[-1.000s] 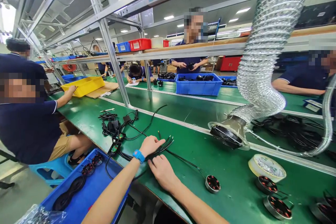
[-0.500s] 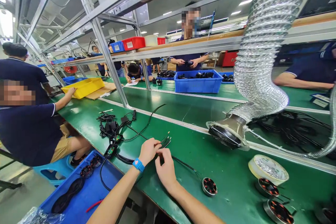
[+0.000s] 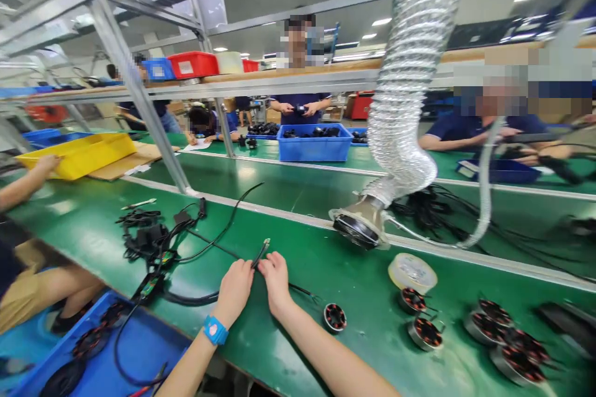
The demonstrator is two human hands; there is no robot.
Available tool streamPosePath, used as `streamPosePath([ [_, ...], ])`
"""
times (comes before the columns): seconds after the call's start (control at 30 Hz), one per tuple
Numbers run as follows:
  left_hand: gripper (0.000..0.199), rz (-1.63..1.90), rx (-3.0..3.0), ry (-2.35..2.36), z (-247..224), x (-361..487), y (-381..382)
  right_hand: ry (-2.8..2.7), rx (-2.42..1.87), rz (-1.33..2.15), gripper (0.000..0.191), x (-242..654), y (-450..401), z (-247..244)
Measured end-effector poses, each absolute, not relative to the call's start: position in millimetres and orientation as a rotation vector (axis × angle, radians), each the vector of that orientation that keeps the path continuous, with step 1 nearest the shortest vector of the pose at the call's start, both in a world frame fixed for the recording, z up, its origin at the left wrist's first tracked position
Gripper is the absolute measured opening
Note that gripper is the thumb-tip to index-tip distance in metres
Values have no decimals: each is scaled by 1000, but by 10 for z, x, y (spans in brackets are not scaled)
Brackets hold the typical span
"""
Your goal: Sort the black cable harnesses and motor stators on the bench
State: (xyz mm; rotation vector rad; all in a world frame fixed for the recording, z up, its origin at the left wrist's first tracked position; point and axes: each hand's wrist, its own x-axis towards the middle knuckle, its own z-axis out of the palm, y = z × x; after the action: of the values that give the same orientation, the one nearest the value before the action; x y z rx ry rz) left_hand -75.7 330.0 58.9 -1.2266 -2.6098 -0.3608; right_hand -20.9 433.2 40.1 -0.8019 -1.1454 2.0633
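Note:
Both my hands meet over the green bench top (image 3: 288,211). My left hand (image 3: 236,288), with a blue watch on the wrist, is closed around thin dark wires (image 3: 261,252) whose light tips stick up. The fingers of my right hand (image 3: 274,279) pinch the same bundle from the other side. A thick black cable (image 3: 190,299) runs left from under my left hand toward a heap of black cords and small green circuit boards (image 3: 149,285). Right of my right hand lies a round motor stator (image 3: 334,317), with copper-red windings and a black lead.
A fume extractor mouth (image 3: 356,229) hangs from a silver duct over the bench. A tape roll (image 3: 412,273) and several more stators (image 3: 426,333) lie to the right. A blue bin (image 3: 112,347) stands at the lower left. At far left, another person's hand touches a yellow tray (image 3: 93,155).
The view has swung right, so more stators show. The wire ends, spread out before, now sit close together between my fingers.

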Motion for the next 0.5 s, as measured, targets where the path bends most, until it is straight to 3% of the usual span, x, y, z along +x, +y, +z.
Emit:
streamPosePath([
  [0.27, 39, -656, -1445, -2357, 436, -590, 3330, -925, -664, 2327, 57, -180, 4334, 612],
  [0.4, 32, -793, -1735, -2506, 812, -781, 3403, -852, -591, 2416, 60, -164, 4391, 603],
  [0.5, 45, -721, -1543, -2893, 1208, -1321, 3579, -867, -547, 2439, 63, -170, 4395, 593],
])
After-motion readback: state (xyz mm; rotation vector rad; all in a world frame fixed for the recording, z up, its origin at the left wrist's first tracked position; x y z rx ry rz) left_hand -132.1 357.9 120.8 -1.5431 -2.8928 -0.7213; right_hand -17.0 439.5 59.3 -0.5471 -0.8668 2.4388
